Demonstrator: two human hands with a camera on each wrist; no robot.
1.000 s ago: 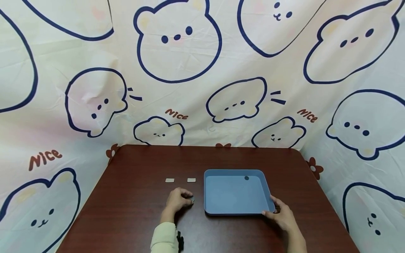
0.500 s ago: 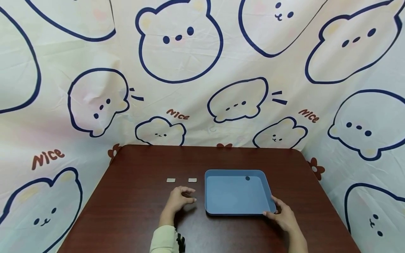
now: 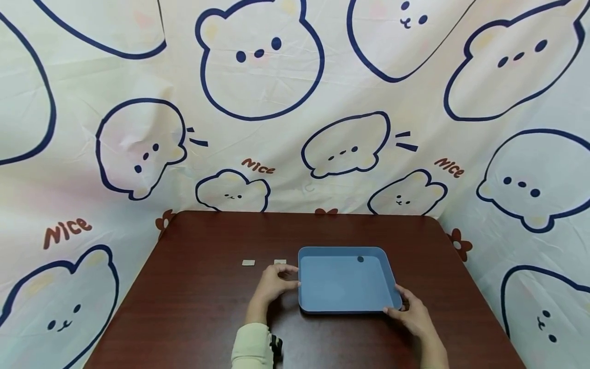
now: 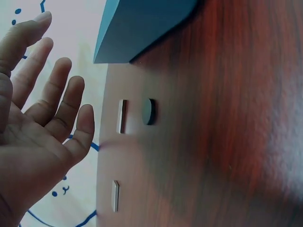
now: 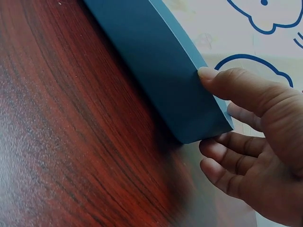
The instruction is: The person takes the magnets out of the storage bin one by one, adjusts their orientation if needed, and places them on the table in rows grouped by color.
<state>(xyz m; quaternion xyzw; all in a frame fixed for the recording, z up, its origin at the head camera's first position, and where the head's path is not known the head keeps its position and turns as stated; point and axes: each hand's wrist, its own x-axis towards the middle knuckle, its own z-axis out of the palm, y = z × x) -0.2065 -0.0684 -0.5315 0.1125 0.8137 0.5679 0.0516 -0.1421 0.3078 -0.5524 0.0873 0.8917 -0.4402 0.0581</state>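
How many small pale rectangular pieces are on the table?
2. One pale piece lies farther from the blue tray; the other pale piece lies nearer it, partly behind the left hand in the head view. Others could be hidden.

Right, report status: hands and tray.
Left hand beside tray, holding nothing. Right hand grips its near right corner. Disc inside tray. Second disc, two tiles left of tray.

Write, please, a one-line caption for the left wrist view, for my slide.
Open left hand near a blue tray, with a dark disc and two small flat pieces lying on a brown table.
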